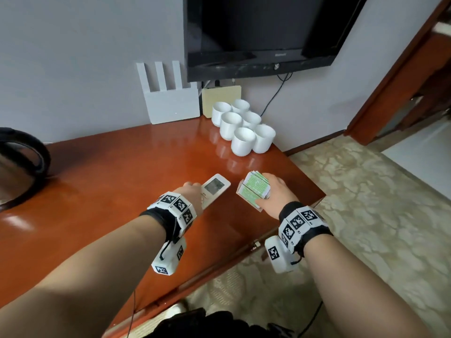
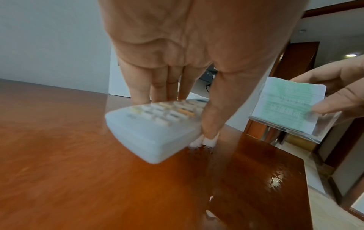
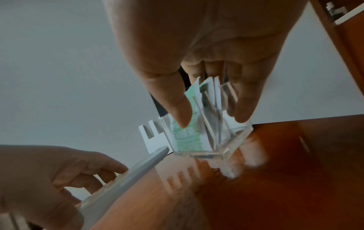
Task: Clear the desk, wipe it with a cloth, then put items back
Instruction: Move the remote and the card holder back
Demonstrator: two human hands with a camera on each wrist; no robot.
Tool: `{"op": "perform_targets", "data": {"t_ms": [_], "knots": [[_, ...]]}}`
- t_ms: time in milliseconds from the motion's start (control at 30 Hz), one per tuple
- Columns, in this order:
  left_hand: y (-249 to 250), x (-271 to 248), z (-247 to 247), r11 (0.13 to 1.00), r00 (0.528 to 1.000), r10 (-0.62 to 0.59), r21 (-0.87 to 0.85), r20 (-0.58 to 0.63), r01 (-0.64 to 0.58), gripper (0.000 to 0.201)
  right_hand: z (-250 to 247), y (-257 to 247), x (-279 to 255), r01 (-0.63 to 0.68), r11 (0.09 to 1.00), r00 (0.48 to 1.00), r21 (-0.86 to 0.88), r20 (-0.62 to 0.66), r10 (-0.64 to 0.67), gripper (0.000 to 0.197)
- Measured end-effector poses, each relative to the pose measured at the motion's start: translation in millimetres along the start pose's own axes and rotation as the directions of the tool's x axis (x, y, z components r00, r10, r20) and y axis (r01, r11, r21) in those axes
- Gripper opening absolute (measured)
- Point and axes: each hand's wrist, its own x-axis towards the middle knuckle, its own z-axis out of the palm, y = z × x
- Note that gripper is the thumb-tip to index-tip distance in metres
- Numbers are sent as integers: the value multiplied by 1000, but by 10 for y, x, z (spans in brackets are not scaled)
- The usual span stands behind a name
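Observation:
My left hand (image 1: pixel 192 193) grips a white remote control (image 1: pixel 214 189) from above, thumb on one side and fingers on the other; in the left wrist view the remote (image 2: pixel 157 129) hangs tilted just above the glossy brown desk (image 1: pixel 109 191). My right hand (image 1: pixel 273 193) holds a clear acrylic box (image 1: pixel 253 191) filled with green-and-white packets, thumb and fingers pinching its sides. In the right wrist view the box (image 3: pixel 204 140) hovers over the desk near its right end, tilted.
Several white cups (image 1: pixel 241 128) stand clustered at the back right. A white router (image 1: pixel 168 93) and a cream box (image 1: pixel 220 98) lean against the wall under a black TV (image 1: pixel 263 32). A black kettle (image 1: pixel 19 162) sits far left. The desk's front edge (image 1: pixel 244 247) runs below my wrists.

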Motion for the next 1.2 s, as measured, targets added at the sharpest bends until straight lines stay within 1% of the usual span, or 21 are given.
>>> {"op": "perform_targets", "data": {"t_ms": [133,267,433,633,800,933,1000,1100,1200], "knots": [[189,163,1,1000,999,19,17,33,-20,62,-64,203,103,-43,999,999,7,3,43,64],[344,397,-30,999,998,34,31,56,-35,65,-159,354,296,-59,998,998,-6,11,60,64],[537,828,-115,998,997,56,31,60,-58,66,-293,489,745,-65,998,998,-21,6,65,66],[721,1384,-158,996,992,60,52,108,-66,69,-376,600,1392,-78,995,996,-66,49,81,66],[856,1675,-121,997,989,50,49,141,-58,70,-432,774,1811,-85,992,994,-89,59,91,68],[967,1745,-39,999,991,14,42,135,-20,66,-436,904,1999,-73,991,990,-116,110,86,69],[1048,1764,1,999,993,-16,32,114,12,62,-459,958,2080,-54,994,990,-100,122,66,69],[1213,1767,42,995,991,-104,3,84,104,57,-494,1061,2191,5,992,991,-127,136,12,70],[1404,1763,92,977,977,-205,-43,56,208,59,-563,1147,2259,88,981,980,-174,192,-54,71]]}}
